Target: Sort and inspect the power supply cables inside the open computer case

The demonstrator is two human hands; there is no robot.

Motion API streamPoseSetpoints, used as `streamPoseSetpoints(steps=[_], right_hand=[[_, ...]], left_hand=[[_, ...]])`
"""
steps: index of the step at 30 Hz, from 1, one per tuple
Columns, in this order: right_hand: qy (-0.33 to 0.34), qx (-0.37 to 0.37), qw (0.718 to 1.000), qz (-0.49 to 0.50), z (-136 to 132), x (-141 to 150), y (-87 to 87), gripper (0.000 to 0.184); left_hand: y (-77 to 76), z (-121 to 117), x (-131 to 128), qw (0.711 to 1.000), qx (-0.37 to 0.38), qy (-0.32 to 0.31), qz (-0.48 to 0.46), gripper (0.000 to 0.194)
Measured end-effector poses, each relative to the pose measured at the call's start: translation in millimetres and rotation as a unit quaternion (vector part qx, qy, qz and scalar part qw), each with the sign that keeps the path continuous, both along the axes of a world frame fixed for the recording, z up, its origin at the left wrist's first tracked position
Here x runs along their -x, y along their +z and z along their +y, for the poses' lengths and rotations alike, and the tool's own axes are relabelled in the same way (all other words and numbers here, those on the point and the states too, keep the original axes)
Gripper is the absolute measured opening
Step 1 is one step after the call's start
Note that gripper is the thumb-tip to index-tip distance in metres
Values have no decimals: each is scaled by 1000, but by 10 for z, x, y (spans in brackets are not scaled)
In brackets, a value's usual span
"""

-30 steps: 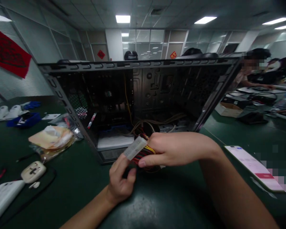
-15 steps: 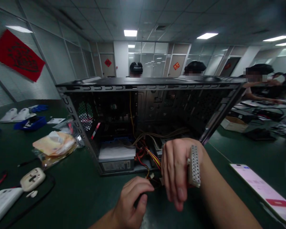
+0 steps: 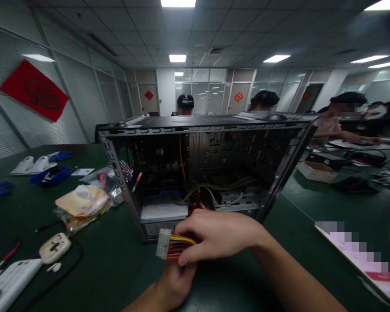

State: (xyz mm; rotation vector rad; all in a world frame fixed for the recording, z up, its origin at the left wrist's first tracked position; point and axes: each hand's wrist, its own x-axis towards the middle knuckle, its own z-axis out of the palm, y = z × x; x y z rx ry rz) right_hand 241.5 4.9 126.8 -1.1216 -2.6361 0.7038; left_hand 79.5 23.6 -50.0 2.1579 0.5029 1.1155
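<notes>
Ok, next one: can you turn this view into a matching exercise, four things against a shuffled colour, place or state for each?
1. plug
2. wires
3. computer case
4. tray

A. blue, on the table
B. held in the right hand
C. whitish, at the end of a coloured bundle
D. black, open side facing the camera

Pairs: 1-C, 2-B, 3-D, 4-A

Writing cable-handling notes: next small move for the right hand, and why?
Perhaps slide the right hand closer to the white connector: it grips the coloured wires, and a length of them shows between grip and connector, so it could swing.
</notes>
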Motion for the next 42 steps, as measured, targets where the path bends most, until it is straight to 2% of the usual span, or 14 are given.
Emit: streamPoseSetpoints(steps=[2, 4, 6, 8, 11, 14, 18, 23, 29, 36, 42], right_hand=[[-19, -26, 999, -14, -36, 66, -16, 28], [-83, -51, 995, 19, -32, 127, -62, 30], [-180, -103, 976, 65, 22, 204, -109, 35], [-265, -181, 943, 86, 119, 297, -131, 36], [-319, -262, 910, 45, 307, 435, -93, 30], [-355, -278, 892, -30, 505, 529, -18, 32], [-373, -294, 876, -90, 736, 581, 26, 35], [-385, -318, 860, -100, 897, 604, -25, 31], [-407, -316, 852, -93, 932, 610, -82, 33], [-432, -309, 842, -94, 917, 633, -53, 33], [-434, -288, 848, -95, 949, 775, -42, 28]], left_hand=[[-8, 20, -11, 1000, 7, 15, -14, 31], [15, 21, -30, 999, -2, 39, -23, 26], [64, 7, -50, 999, -12, 34, -22, 22], [122, -12, -62, 1000, -15, 0, -16, 21], [187, -29, -66, 999, -16, -32, -12, 22], [213, -29, -64, 999, -9, -44, -11, 21], [226, -24, -74, 998, 4, -56, -18, 21], [213, -37, -89, 997, 6, -74, -12, 20], [195, -35, -98, 998, 0, -69, -7, 21], [162, 0, -88, 999, -5, -51, 6, 23], [115, 34, -104, 999, -4, -32, -29, 25]])
